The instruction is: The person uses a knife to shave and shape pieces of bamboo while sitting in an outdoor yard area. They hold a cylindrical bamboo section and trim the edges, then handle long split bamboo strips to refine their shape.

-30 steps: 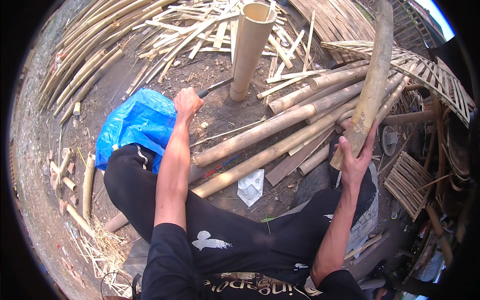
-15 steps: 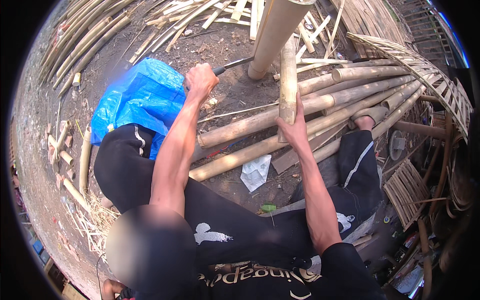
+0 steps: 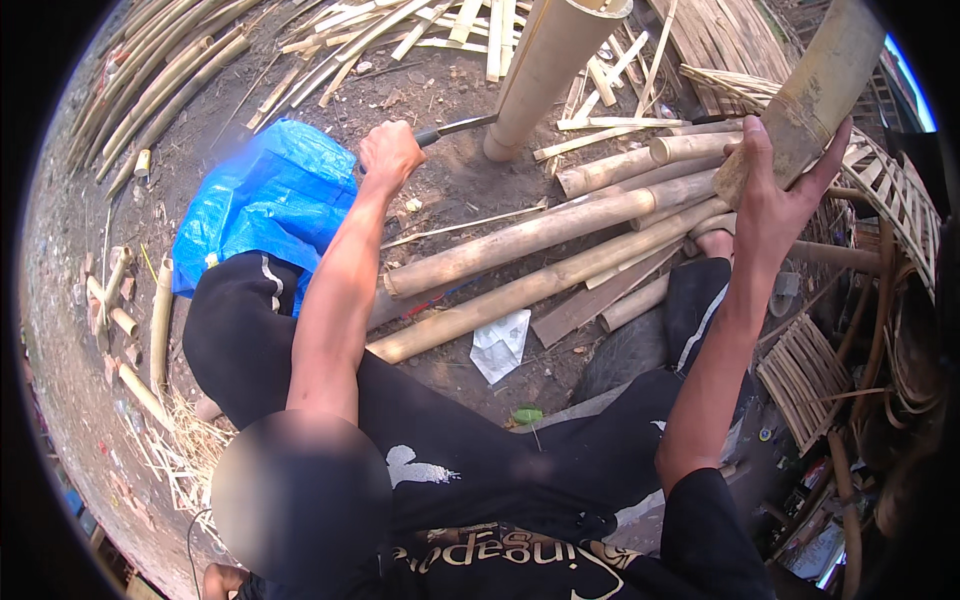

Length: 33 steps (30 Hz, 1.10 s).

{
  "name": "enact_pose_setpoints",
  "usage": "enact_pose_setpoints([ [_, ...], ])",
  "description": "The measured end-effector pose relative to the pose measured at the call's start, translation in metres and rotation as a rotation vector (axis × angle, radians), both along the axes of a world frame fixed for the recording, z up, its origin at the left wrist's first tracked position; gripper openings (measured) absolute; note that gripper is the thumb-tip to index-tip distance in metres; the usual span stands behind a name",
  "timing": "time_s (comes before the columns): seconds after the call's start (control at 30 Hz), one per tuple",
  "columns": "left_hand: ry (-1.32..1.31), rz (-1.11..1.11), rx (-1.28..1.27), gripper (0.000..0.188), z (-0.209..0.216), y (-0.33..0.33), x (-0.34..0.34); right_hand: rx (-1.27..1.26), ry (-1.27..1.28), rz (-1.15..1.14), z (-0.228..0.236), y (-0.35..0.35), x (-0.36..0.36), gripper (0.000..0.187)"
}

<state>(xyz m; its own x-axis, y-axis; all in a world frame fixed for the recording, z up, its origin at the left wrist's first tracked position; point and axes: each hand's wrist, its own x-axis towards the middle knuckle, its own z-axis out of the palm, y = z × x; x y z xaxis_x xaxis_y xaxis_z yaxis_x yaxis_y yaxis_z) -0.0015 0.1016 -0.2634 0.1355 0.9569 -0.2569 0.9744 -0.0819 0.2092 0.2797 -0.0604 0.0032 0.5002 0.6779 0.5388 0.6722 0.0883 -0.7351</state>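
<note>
My left hand (image 3: 391, 156) is closed around the dark handle of a long-bladed knife (image 3: 462, 126). The blade reaches right to an upright bamboo section (image 3: 545, 85) and meets its side; I cannot tell how deep it sits. That thick hollow bamboo stands on the dirt, a dark lengthwise line down its wall. Raised at the right, my right hand (image 3: 775, 205) grips the lower end of a shorter bamboo piece (image 3: 820, 90), thumb on one side and fingers on the other. The piece tilts up to the right, apart from the upright section.
Several bamboo poles (image 3: 520, 240) lie across the ground before my legs. A blue tarp (image 3: 270, 190) covers my left knee. Split bamboo strips (image 3: 380, 30) are scattered at the far side. At right is a slatted bamboo frame (image 3: 905, 190); a white scrap (image 3: 500, 347) lies near my legs.
My right hand has swung up and to the right with the bamboo piece, away from beside the upright bamboo. My left hand and the knife stay nearly in place.
</note>
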Motion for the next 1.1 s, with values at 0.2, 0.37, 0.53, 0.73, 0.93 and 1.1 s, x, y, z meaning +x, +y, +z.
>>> enact_pose_setpoints([
  [0.2,-0.007,-0.074,0.078,0.021,0.007,0.002,0.003,-0.735,-0.110,0.020,-0.186,-0.056,-0.032,0.100],
  [0.37,-0.027,-0.201,0.123,0.020,0.012,0.009,0.018,-0.620,0.283,0.186,-0.223,-0.080,0.005,0.100],
  [0.53,-0.102,-0.208,0.210,0.023,0.030,-0.021,0.036,-0.421,0.615,0.140,-0.102,-0.166,0.027,0.100],
  [0.73,-0.154,-0.480,0.327,0.023,0.220,-0.060,0.118,-0.136,0.448,-0.183,0.060,-0.350,0.046,0.099],
  [0.93,-0.268,-0.825,0.393,0.026,0.377,-0.159,0.243,0.070,0.241,-0.465,0.109,-0.493,0.049,0.098],
  [1.1,-0.256,-1.052,0.371,0.030,0.416,-0.283,0.347,0.037,0.324,-0.607,0.070,-0.566,0.057,0.099],
])
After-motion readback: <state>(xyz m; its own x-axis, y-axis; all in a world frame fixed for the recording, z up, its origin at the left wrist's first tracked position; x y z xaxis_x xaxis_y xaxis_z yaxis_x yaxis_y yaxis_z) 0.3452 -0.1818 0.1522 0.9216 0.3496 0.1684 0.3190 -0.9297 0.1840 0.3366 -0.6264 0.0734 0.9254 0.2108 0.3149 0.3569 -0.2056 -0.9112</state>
